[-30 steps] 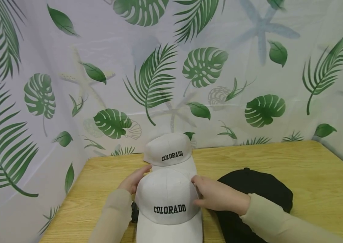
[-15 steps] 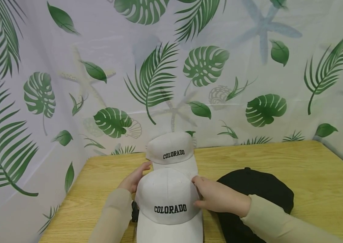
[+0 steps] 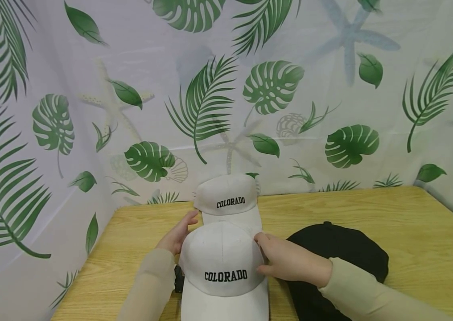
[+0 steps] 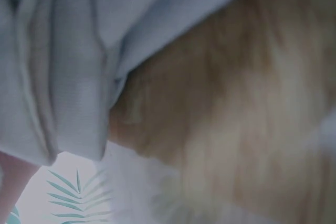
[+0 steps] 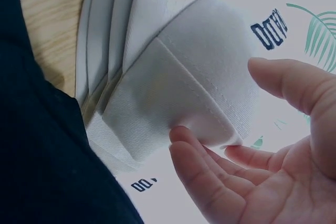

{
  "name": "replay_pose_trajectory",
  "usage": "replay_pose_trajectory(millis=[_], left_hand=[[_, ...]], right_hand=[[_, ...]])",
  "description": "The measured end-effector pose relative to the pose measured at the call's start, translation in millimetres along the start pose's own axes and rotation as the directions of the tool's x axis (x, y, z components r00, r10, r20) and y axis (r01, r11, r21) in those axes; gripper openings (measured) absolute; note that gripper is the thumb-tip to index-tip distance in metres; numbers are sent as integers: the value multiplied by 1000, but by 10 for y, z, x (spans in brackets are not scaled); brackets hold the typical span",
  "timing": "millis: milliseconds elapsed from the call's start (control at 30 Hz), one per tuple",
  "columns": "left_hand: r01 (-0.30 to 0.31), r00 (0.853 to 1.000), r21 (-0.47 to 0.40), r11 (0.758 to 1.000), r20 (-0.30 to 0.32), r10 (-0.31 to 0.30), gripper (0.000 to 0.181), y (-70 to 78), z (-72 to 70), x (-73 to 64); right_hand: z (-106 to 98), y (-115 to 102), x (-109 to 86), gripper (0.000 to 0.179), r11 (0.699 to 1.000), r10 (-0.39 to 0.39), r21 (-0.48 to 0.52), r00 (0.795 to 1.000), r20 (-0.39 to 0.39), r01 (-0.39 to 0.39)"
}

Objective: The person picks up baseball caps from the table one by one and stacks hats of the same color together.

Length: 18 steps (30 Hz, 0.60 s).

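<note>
Two white caps with black COLORADO lettering stand one behind the other: the front cap (image 3: 222,256) and the back cap (image 3: 228,191). My left hand (image 3: 177,235) is at the front cap's left side, fingertips raised beside the back cap. At its right side, fingers of my right hand (image 3: 286,258) rest against the crown. In the right wrist view the fingertips (image 5: 181,135) touch the white fabric, with the thumb held away; several layered brims (image 5: 113,30) show. The left wrist view is blurred, showing layered pale fabric (image 4: 79,77) and a sliver of skin.
A black cap (image 3: 351,249) lies on the wooden table (image 3: 403,214), partly under my right forearm. A leaf-patterned cloth (image 3: 306,89) rises behind the table's back edge and along its sides. A small black object (image 3: 178,279) shows at my left wrist.
My left fingertips have risen slightly and come away from the back cap, which has shifted a little right. The right hand and front cap look almost unchanged.
</note>
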State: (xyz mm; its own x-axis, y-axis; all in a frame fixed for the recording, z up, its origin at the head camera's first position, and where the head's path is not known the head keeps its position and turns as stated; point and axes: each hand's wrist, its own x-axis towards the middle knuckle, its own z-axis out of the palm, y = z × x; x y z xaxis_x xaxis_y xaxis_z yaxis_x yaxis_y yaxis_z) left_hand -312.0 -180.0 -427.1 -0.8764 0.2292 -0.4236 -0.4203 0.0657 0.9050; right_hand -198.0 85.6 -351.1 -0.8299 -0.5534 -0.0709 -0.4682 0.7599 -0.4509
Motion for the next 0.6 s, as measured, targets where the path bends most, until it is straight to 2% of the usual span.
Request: replay_pose_trajectory(millis=[433, 600], left_hand=[[3, 1000, -46, 999, -11, -4, 86, 23, 5, 21], [-4, 1000, -67, 998, 19, 5, 86, 23, 8, 25]], right_hand=[[-8, -1, -10, 53, 1000, -1, 0, 1000, -5, 1], [4, 20, -8, 52, 1000, 4, -6, 1000, -10, -4]])
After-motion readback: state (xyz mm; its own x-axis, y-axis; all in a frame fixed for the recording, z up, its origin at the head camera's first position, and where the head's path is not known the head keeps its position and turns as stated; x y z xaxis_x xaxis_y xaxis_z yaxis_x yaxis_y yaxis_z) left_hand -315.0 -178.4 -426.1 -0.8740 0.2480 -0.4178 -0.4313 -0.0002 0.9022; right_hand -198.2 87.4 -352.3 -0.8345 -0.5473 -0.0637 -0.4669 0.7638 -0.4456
